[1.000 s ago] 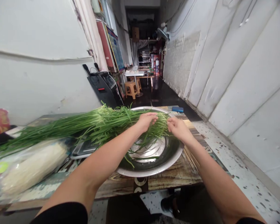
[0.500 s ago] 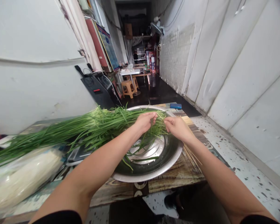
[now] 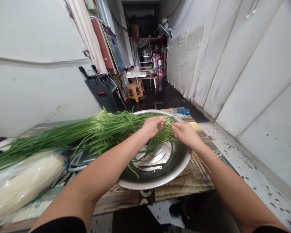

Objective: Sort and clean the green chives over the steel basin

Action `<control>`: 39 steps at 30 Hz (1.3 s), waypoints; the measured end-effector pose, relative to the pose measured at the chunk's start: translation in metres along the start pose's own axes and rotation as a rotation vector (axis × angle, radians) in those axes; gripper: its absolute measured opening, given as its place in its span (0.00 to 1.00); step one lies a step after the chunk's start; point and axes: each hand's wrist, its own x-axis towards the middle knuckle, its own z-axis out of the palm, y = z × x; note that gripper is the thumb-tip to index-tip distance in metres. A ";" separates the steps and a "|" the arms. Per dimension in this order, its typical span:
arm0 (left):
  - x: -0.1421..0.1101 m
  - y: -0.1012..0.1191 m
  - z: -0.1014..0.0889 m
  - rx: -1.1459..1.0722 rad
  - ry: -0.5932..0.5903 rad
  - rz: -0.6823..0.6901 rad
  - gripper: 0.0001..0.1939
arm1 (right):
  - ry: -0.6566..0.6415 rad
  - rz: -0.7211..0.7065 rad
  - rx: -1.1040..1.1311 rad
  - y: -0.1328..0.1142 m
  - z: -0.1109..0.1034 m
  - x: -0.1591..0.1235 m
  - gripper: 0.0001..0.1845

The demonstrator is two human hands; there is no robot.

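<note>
Two bare hands over a wide round basin of shiny silver metal (image 3: 145,185), working at a big bunch of long, thin green leafy stalks (image 3: 111,128). From where I stand: left hand (image 3: 152,127) partly closed, fingers curled inward, right at the stalks near their pale stem ends; can't tell how many stems it has hold of, if any. Right hand (image 3: 183,131) just beside it, at the tips of the stems, thumb and forefinger pinched together; anything between them is too small to make out.

Stalks lie partly across the far left of the basin, stem ends toward the right hand, some leaves hanging inside. More long green leaves run off to the person's left, over the table. A loose green piece lies on the basin bottom.

Basin sits on a table with a brown wood-print top (image 3: 181,183). Left of basin: dark shallow tray with a pale rim (image 3: 80,161), partly under leaves, then a clear plastic bag of off-white contents (image 3: 26,184). Right: thin tan sticks (image 3: 200,164), partly behind the right forearm. Small blue box-like item (image 3: 183,111) near the table's far edge. Farther back: white-topped table (image 3: 136,74), orange-tan plastic stools (image 3: 133,92).
</note>
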 end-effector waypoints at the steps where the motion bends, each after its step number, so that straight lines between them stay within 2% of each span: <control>1: 0.000 0.000 0.000 -0.003 -0.002 0.001 0.04 | 0.002 -0.005 -0.004 0.001 0.000 0.000 0.15; 9: 0.000 0.000 0.001 -0.001 -0.003 -0.008 0.05 | 0.018 -0.007 -0.023 0.002 0.001 0.001 0.15; 18: 0.000 -0.005 0.003 0.006 0.016 0.051 0.04 | 0.039 -0.043 -0.093 0.008 0.002 0.002 0.14; 28: 0.001 -0.010 -0.002 0.092 -0.087 0.064 0.03 | 0.064 -0.006 -0.024 0.010 0.004 0.003 0.14; 31: -0.004 -0.016 0.002 0.282 -0.128 0.127 0.07 | 0.091 0.021 0.003 0.014 0.005 0.003 0.13; 34: -0.009 -0.019 0.009 0.595 -0.128 0.273 0.12 | 0.152 0.048 0.027 0.020 0.006 0.003 0.10; 36: -0.009 -0.016 0.010 0.912 -0.115 0.434 0.14 | 0.175 0.061 0.027 0.022 0.008 0.006 0.07; 39: -0.009 -0.004 0.000 1.534 -0.099 0.742 0.15 | 0.173 0.048 -0.015 0.017 0.014 0.012 0.07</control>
